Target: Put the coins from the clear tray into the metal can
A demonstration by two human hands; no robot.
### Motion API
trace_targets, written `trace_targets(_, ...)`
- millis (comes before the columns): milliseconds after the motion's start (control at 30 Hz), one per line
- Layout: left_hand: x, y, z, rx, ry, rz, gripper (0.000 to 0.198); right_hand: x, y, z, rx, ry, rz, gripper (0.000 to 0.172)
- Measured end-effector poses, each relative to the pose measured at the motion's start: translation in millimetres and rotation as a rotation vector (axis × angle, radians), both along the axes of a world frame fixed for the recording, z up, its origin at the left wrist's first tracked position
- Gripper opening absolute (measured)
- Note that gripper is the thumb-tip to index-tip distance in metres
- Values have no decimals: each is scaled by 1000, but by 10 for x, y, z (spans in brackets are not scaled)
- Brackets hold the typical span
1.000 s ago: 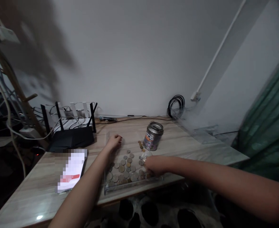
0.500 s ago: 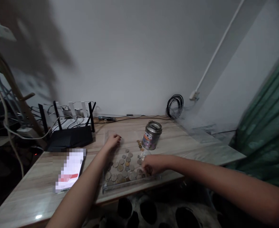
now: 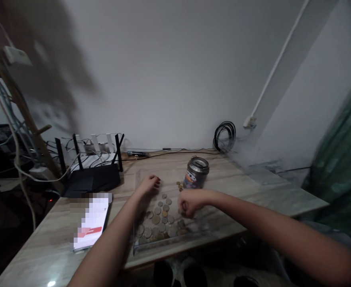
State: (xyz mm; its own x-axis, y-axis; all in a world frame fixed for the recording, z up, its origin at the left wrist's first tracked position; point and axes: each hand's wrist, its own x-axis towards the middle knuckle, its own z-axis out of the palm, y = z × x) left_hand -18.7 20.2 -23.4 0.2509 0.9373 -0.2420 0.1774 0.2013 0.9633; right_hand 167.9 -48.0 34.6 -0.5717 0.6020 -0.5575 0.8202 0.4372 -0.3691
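Silver and yellowish coins (image 3: pixel 162 227) lie spread in a shallow clear plastic tray (image 3: pixel 175 241) on the table. Over the tray's right part is my right hand (image 3: pixel 192 202), fingers curled together in a pinch; whatever is between them is hidden. My left hand (image 3: pixel 150 185) hovers by the tray's far left part, its fingers loosely bent and apart, with nothing in them. A lidded metal tin (image 3: pixel 197 172) with a slot in its top and a printed picture stands just beyond my right hand. Several small yellow coins (image 3: pixel 179 185) lie beside the tin.
Left on the table are a phone (image 3: pixel 93 223) with a lit screen and a black router (image 3: pixel 93 180) with upright antennas and tangled cables. A coiled black cable (image 3: pixel 224 136) leans on the wall. Clear plastic sheeting (image 3: pixel 261 171) covers the right side.
My right hand has moved slightly away from me over the tray, closer to the tin, and stays closed. My left hand keeps about the same place. The view has shifted slightly.
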Motion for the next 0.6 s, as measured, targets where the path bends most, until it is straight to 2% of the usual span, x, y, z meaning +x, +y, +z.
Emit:
trace_targets(67,5,-54,37,-58,-47,-94,37,-68,192,51,-9,242,-134,26)
trace_targets(133,-9,-81,64,-305,-181,-372,54,-179,383,63,-15,479,-227,25)
trace_targets(200,-36,-75,83,-427,-289,-492,63,-311,554,17,-19,662,-276,23)
trace_targets(233,-51,-62,91,-449,-329,-481,63,-374,627,-25,-19,730,-289,22)
trace_targets(333,-88,-15,115,-472,-417,-305,54,-509,780,-165,10,844,-277,24)
trace_targets(433,-97,17,126,-500,-435,-191,46,-536,826,-257,170,867,-234,26)
trace_targets(533,-82,34,106,-514,-421,-210,38,-493,803,-306,406,856,-190,18)
trace_targets(600,-72,43,83,-503,-435,-264,33,-453,780,-336,458,832,-162,15)
